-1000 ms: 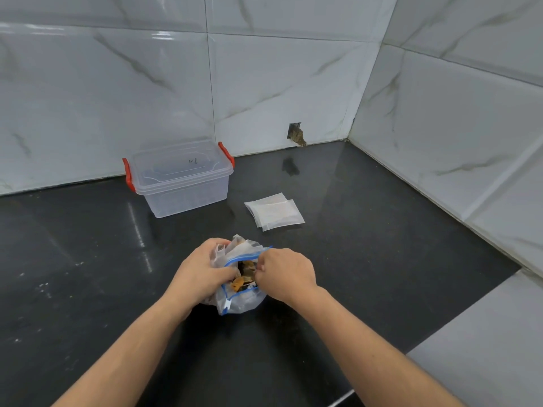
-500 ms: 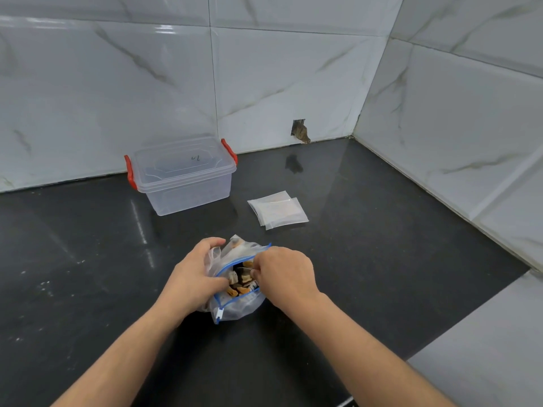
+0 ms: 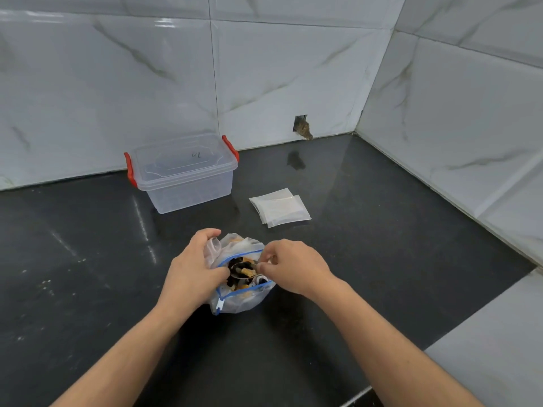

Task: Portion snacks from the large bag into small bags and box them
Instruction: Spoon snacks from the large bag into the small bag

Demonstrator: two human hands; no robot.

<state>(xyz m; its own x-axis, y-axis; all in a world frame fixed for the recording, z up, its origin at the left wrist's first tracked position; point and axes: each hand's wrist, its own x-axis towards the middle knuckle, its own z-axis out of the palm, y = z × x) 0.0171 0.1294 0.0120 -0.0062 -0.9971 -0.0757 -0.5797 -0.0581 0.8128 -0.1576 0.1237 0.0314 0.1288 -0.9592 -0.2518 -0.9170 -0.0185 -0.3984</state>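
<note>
large bag mouth up (open), both hands gripping rim

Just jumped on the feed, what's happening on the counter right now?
A person is working at the large zip bag of mixed snacks on the black counter. The left hand grips the bag's open mouth, while the right hand pinches a spoon dipped into the snacks. The small empty bags lie flat behind, untouched. The clear box stands with its lid on.
</note>
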